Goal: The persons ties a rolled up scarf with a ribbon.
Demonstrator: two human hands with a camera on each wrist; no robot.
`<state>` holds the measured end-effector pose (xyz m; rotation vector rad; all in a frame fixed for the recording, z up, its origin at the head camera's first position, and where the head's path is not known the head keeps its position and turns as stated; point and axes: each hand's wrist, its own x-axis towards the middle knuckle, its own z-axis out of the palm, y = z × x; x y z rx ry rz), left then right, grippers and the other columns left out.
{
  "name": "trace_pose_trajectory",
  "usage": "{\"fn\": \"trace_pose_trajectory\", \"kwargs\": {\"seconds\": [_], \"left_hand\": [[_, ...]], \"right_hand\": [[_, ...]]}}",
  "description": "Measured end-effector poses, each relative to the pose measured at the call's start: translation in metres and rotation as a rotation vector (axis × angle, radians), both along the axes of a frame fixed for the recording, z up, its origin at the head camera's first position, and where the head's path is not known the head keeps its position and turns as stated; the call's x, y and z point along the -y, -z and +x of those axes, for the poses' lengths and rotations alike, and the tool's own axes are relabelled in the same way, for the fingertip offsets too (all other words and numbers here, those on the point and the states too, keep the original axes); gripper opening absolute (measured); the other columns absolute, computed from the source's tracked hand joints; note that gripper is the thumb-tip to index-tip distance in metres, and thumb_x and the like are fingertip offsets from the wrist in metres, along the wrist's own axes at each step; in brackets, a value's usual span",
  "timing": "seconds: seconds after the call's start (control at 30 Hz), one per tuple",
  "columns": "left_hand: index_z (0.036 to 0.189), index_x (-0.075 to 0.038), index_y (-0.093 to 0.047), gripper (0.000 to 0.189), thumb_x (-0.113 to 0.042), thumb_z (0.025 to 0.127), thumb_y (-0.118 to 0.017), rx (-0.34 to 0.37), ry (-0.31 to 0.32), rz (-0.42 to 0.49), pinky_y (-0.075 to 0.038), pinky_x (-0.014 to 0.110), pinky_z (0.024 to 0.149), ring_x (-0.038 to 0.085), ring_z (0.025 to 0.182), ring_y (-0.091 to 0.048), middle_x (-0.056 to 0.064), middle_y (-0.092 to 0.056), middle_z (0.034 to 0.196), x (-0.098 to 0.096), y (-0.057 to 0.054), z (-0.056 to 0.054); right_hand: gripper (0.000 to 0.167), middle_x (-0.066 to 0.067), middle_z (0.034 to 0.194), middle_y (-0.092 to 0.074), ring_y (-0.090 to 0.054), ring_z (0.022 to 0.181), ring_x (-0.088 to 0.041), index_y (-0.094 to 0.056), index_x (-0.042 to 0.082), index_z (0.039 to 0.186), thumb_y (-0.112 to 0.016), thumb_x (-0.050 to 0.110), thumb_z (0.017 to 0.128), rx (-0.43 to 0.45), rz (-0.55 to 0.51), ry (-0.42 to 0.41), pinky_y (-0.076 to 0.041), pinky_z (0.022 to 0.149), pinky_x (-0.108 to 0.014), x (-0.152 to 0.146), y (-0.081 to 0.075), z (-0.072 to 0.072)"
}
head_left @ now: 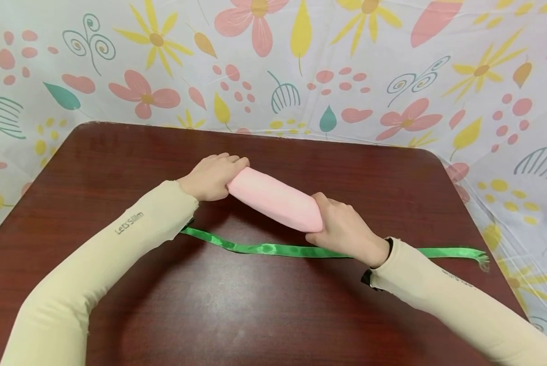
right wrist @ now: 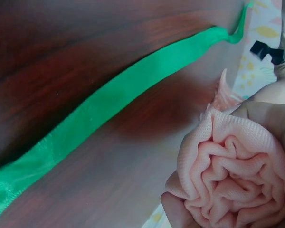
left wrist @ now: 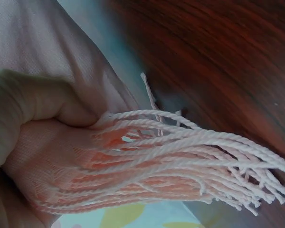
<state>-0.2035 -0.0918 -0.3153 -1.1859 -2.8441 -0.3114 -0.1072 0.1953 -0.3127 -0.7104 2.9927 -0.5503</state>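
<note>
A pale pink scarf [head_left: 275,199], rolled into a thick tube, is held above the table, slanting down to the right in the head view. My left hand [head_left: 214,178] grips its far left end. In the left wrist view a twisted-cord fringe [left wrist: 180,161] sticks out beside the thumb. Around the roll's right end curl the fingers of my right hand [head_left: 346,229]; the right wrist view shows the wavy layers of the rolled end [right wrist: 237,180]. Beneath, a green satin ribbon [head_left: 268,249] lies stretched across the table, partly hidden by the right hand and forearm.
The dark reddish-brown wooden table [head_left: 236,310] has rounded far corners. Behind it hangs a white cloth [head_left: 264,71] printed with flowers and leaves. The ribbon's frayed right end [head_left: 482,258] lies near the table's right edge.
</note>
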Motion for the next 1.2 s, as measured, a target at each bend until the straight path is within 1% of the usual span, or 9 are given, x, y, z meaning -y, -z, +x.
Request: {"fn": "trace_pose_trajectory", "kwargs": {"seconds": [0.1, 0.3, 0.53, 0.63, 0.77, 0.87, 0.97, 1.1, 1.2], "left_hand": [[0.102, -0.008, -0.048, 0.034, 0.008, 0.073, -0.059, 0.003, 0.007, 0.015, -0.047, 0.04, 0.072, 0.032, 0.087, -0.056, 0.009, -0.063, 0.095, -0.004, 0.0, -0.002], [0.099, -0.008, -0.043, 0.031, 0.007, 0.076, -0.058, 0.011, 0.016, 0.033, -0.046, 0.039, 0.071, 0.031, 0.086, -0.055, 0.008, -0.064, 0.091, -0.011, -0.002, -0.004], [0.103, -0.01, -0.047, 0.03, 0.005, 0.079, -0.059, 0.008, 0.054, 0.04, -0.048, 0.039, 0.075, 0.03, 0.091, -0.056, 0.008, -0.065, 0.098, -0.018, -0.003, -0.008], [0.106, -0.009, -0.049, 0.031, 0.004, 0.08, -0.059, 0.007, 0.063, 0.03, -0.048, 0.039, 0.08, 0.03, 0.096, -0.056, 0.009, -0.064, 0.101, -0.021, -0.004, -0.008], [0.107, -0.008, -0.051, 0.03, 0.005, 0.081, -0.057, -0.009, 0.078, 0.017, -0.048, 0.039, 0.079, 0.03, 0.096, -0.054, 0.01, -0.058, 0.101, -0.025, -0.005, -0.008], [0.106, -0.008, -0.053, 0.028, 0.005, 0.081, -0.055, -0.021, 0.089, 0.023, -0.048, 0.038, 0.074, 0.029, 0.094, -0.053, 0.01, -0.055, 0.099, -0.028, -0.006, -0.008], [0.106, -0.008, -0.054, 0.028, 0.005, 0.081, -0.055, -0.028, 0.103, 0.03, -0.048, 0.038, 0.074, 0.029, 0.094, -0.053, 0.01, -0.055, 0.1, -0.032, -0.007, -0.007], [0.109, -0.008, -0.055, 0.03, 0.003, 0.081, -0.056, -0.05, 0.133, 0.015, -0.047, 0.038, 0.079, 0.03, 0.094, -0.053, 0.01, -0.056, 0.102, -0.038, -0.006, -0.008], [0.109, -0.007, -0.056, 0.029, 0.002, 0.081, -0.057, -0.071, 0.156, 0.002, -0.047, 0.038, 0.082, 0.031, 0.094, -0.053, 0.009, -0.057, 0.103, -0.042, -0.005, -0.008]], "right_hand": [[0.059, -0.007, 0.093, -0.064, -0.058, 0.072, -0.019, -0.05, 0.003, 0.115, -0.077, 0.015, 0.063, -0.008, -0.009, 0.01, -0.049, 0.063, -0.035, -0.002, -0.002, 0.006], [0.058, -0.006, 0.09, -0.063, -0.056, 0.069, -0.018, -0.05, 0.003, 0.113, -0.076, 0.014, 0.062, -0.027, -0.013, 0.021, -0.047, 0.06, -0.033, -0.004, -0.004, 0.016], [0.063, -0.004, 0.094, -0.063, -0.055, 0.071, -0.014, -0.046, 0.007, 0.121, -0.076, 0.014, 0.065, 0.001, -0.054, 0.038, -0.045, 0.058, -0.028, -0.004, -0.006, 0.031], [0.062, -0.002, 0.087, -0.063, -0.055, 0.067, -0.011, -0.047, 0.007, 0.12, -0.075, 0.015, 0.066, 0.013, -0.062, 0.052, -0.044, 0.056, -0.026, -0.003, -0.007, 0.037], [0.059, 0.0, 0.078, -0.061, -0.054, 0.063, -0.007, -0.047, 0.007, 0.118, -0.074, 0.016, 0.067, 0.02, -0.072, 0.066, -0.044, 0.056, -0.025, -0.003, -0.008, 0.044], [0.058, 0.003, 0.076, -0.06, -0.055, 0.063, -0.006, -0.047, 0.008, 0.117, -0.074, 0.017, 0.067, 0.018, -0.084, 0.079, -0.044, 0.056, -0.026, -0.003, -0.009, 0.049], [0.058, 0.003, 0.076, -0.06, -0.055, 0.063, -0.007, -0.047, 0.008, 0.117, -0.074, 0.019, 0.067, 0.011, -0.09, 0.101, -0.045, 0.057, -0.026, -0.002, -0.011, 0.055], [0.061, 0.005, 0.076, -0.059, -0.055, 0.063, -0.005, -0.047, 0.009, 0.119, -0.076, 0.022, 0.068, 0.021, -0.098, 0.125, -0.045, 0.057, -0.025, -0.001, -0.012, 0.064], [0.062, 0.01, 0.072, -0.059, -0.055, 0.061, -0.002, -0.046, 0.009, 0.121, -0.077, 0.023, 0.068, 0.029, -0.111, 0.136, -0.045, 0.057, -0.024, -0.002, -0.01, 0.07]]}}
